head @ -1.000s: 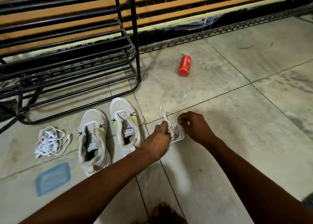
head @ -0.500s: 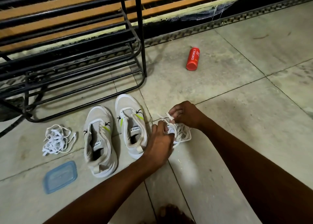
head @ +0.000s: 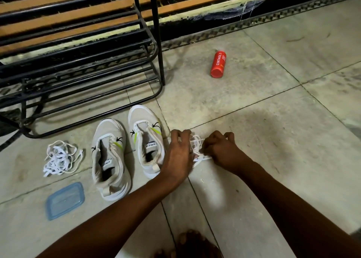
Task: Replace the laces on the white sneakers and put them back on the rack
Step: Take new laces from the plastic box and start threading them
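- Sneakers (head: 127, 150), laceless, stand side by side on the floor (head: 254, 121) just before the rack (head: 82, 66).
- Right of the sneakers, left hand (head: 178, 156) and right hand (head: 222, 152) pinch a white lace bundle (head: 196, 146) with curled fingers.
- Left of the sneakers lies a loose lace pile (head: 61, 159).

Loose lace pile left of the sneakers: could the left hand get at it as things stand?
Probably yes, once freed. The lace pile lies open on the floor with nothing on it, but the left hand is gripping the lace bundle and would have to reach across both sneakers.
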The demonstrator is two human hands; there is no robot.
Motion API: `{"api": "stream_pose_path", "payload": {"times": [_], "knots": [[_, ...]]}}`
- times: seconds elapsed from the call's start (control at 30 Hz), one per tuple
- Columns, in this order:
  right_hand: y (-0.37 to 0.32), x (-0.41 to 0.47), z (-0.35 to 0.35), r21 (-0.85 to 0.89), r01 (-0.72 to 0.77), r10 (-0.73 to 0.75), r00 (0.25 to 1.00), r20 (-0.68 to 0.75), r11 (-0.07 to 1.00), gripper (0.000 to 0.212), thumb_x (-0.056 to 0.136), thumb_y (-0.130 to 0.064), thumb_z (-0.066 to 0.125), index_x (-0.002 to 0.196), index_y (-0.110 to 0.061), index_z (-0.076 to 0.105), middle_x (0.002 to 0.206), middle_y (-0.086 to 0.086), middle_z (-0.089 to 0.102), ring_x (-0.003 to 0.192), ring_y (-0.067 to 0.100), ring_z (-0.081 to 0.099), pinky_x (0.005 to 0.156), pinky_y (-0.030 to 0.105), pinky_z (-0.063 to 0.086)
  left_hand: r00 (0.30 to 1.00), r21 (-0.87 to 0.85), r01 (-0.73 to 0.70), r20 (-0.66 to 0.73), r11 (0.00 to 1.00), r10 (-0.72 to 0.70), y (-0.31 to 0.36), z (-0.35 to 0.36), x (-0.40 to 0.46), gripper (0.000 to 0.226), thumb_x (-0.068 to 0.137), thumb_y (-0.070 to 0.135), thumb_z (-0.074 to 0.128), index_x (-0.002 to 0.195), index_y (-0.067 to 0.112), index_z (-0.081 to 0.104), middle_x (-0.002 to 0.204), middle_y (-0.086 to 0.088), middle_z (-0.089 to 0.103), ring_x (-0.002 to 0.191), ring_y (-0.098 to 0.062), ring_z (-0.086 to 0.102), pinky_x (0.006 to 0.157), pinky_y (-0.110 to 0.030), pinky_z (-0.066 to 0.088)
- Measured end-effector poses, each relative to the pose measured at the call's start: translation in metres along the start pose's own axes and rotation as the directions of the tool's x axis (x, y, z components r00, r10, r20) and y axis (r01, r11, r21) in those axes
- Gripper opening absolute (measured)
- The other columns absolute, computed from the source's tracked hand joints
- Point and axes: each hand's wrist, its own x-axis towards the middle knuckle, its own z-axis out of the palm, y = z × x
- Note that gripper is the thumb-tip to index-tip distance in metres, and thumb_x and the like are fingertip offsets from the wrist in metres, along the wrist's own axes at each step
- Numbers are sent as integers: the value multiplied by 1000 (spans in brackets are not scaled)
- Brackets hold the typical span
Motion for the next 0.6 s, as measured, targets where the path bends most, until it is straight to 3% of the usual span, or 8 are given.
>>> {"api": "stream_pose_path", "payload": {"times": [0.07,0.13,0.23,0.3,0.43,0.6], "knots": [[-4,3,3,-62,12,-12,1000,7,998,53,46,-2,73,86,-36,77,87,-14,63,100,20,50,78,38,19,997,37,3,83,999,-6,-3,2,7,81,77,17,82,144,35,41,136,-6,39,117,-29,54,97,-43,52],[-5,4,7,-79,0,1,1000,15,997,52,44,0,74,84,-33,76,88,-14,62,102,19,44,80,42,25,985,92,-15,171,996,-1,-6,5,16,78,78,26,76,146,43,40,141,-4,38,124,-29,50,101,-42,49],[-6,-1,11,-64,-14,15,1000,2,998,52,47,0,73,88,-32,77,94,-15,64,106,19,42,81,44,26,940,200,-12,337,980,-57,-8,7,35,72,79,31,78,144,40,48,148,2,35,131,-29,42,104,-42,43],[-5,-6,13,-26,-15,14,998,-56,1000,50,50,0,73,90,-30,78,95,-15,66,107,20,47,81,43,25,914,252,-49,402,966,-58,-8,6,47,67,78,32,81,139,34,53,144,2,44,132,-28,42,100,-41,44],[-6,-9,17,36,-51,56,985,-163,998,48,53,-1,80,92,-29,79,97,-14,69,108,18,49,82,39,22,937,245,-53,348,968,-37,3,-9,54,38,81,23,78,115,24,60,119,-1,61,116,-25,57,76,-31,43],[-15,-9,20,188,-188,235,933,-273,964,13,73,-15,72,81,-24,76,113,-2,58,114,26,44,83,41,27,959,143,-196,233,970,160,9,-25,47,21,82,5,69,100,15,66,103,-4,57,94,-26,62,75,-40,56]]}}
